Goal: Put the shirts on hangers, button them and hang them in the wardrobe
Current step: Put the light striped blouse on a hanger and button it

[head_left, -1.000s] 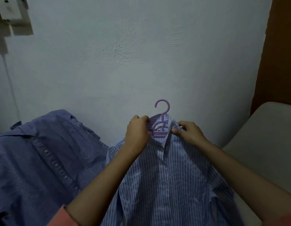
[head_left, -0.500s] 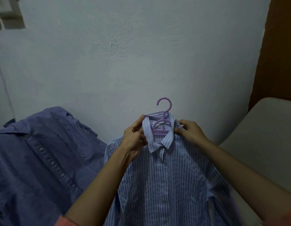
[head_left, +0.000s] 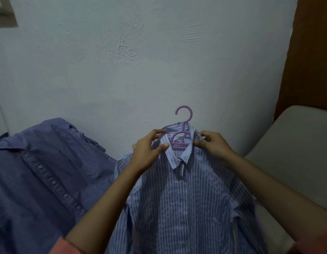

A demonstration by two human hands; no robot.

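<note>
I see a small neck label (head_left: 179, 138) inside the collar of the light blue white-striped cotton shirt (head_left: 186, 198), its print too blurred to read

Your hands at the collar of a light blue striped shirt (head_left: 181, 198) on a purple plastic hanger (head_left: 182, 132).
Your left hand (head_left: 148, 153) pinches the collar's left side, your right hand (head_left: 214, 145) its right; a darker blue striped shirt (head_left: 40, 171) lies beside it.

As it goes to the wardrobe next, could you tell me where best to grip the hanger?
Grip the hanger by the stem just below its hook, coming from above: only that part stands clear of the collar; the shirt covers its arms.
</note>
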